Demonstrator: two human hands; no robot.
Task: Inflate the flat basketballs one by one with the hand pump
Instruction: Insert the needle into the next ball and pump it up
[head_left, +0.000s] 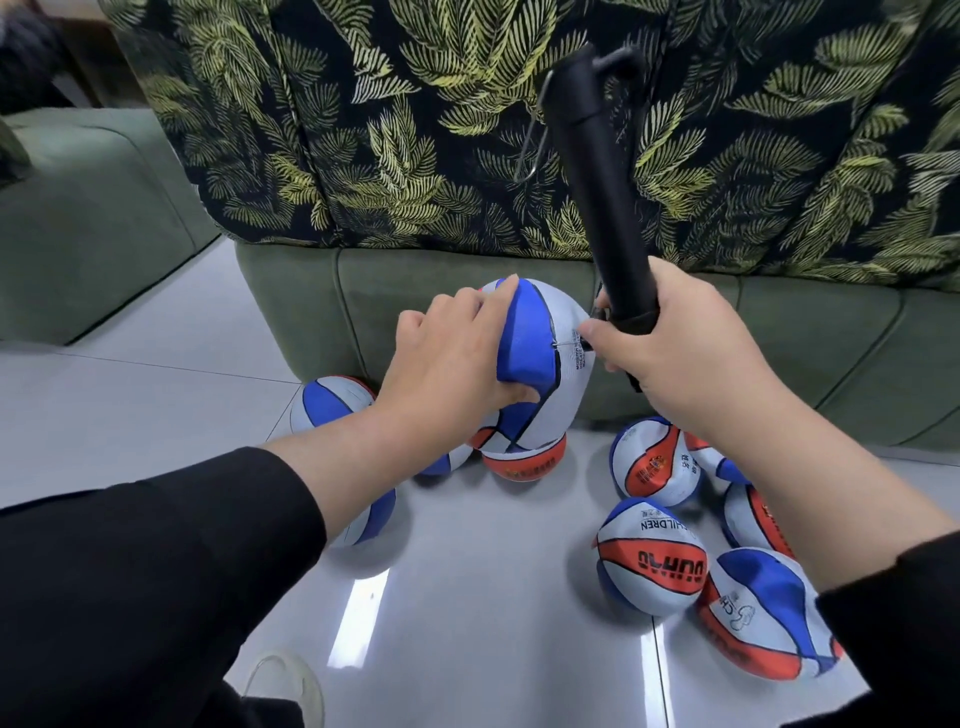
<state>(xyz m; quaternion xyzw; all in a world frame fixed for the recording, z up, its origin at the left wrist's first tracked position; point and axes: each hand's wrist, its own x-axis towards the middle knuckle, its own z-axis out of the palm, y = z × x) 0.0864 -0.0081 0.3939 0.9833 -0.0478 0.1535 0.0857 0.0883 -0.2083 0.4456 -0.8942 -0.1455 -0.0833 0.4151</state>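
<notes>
A green sofa (467, 291) with leaf-print cushions (415, 130) fills the back of the scene, and a glossy tiled floor (493, 597) spreads before it; on that floor lie the other basketballs, a rounder group at the left (324, 402) and a crumpled, dented group at the right (652, 553), which I judge to be the ones not yet pumped. The ball in hand (550, 364) is held up in front of the sofa's base, above the ones on the floor; it is plainly soft, its blue panel buckling under the grip. The left hand (447, 358) curls over that ball's left side, fingers on top and thumb pressed into the dent; the right hand (670, 343) is wrapped round the lower end of the black pump (597, 171), whose long body tilts up and away toward the cushions, handle end farthest from the person. The point that matters — the ball sits just left of the right hand, touching or nearly touching it, and a thin needle seems to reach from the pump's lower end to the ball's printed panel; whether it is seated in the valve I cannot tell.
</notes>
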